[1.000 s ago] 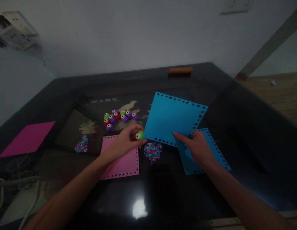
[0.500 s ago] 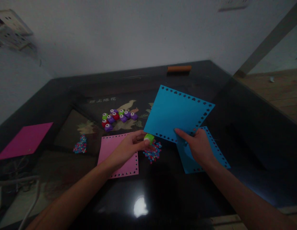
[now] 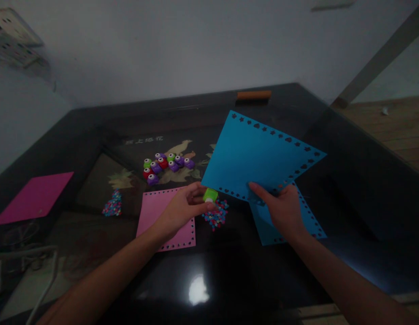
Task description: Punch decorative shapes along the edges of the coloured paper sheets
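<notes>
Between the fingers of my left hand (image 3: 185,205) is a small green craft punch (image 3: 210,195), held at the lower left corner of a blue sheet of paper (image 3: 253,153). My right hand (image 3: 283,207) pinches that sheet along its lower edge and keeps it tilted above the table. Small shaped holes run along three of its edges. Beneath the right hand lies a second blue sheet (image 3: 309,216) with punched edges. A pink sheet (image 3: 151,207) with punched borders is partly covered by my left hand. Under the green punch sits a pile of colourful paper cut-outs (image 3: 216,219).
Several purple, red and green punches (image 3: 163,163) are grouped behind the pink sheet. Farther left are another cut-out pile (image 3: 112,205) and a magenta sheet (image 3: 35,197). An orange-brown roll (image 3: 254,95) lies at the far edge of the dark glossy table (image 3: 202,262).
The raised blue sheet has tilted, its right corner swinging outward to the right and its top edge rising slightly. My left hand and the green punch stay almost in place.
</notes>
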Tool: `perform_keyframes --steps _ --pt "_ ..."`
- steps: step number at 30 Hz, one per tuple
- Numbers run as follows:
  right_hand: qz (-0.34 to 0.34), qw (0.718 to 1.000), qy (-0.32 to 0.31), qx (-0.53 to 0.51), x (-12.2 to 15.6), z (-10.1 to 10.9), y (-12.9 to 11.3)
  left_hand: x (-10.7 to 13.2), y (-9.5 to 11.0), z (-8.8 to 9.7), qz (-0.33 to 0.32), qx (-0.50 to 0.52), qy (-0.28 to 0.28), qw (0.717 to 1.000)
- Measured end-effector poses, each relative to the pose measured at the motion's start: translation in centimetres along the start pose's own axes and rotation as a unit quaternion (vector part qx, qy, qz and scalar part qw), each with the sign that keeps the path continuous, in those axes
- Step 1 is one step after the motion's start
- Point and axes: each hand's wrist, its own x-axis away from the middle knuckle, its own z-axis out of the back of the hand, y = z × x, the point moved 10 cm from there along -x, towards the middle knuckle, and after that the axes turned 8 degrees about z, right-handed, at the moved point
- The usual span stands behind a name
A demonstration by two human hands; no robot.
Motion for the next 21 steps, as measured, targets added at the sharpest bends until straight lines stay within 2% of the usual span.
perform_keyframes --steps 11,21 --pt "0.001 0.999 -0.01 0.034 0.18 -0.11 -0.46 0.07 0.22 -0.09 -0.006 -0.008 -0.002 1.0" --pt "0.014 1.0 -0.014 0.015 0.16 -0.32 -0.82 0.05 0.38 -0.24 -0.008 -0.008 -0.009 1.0"
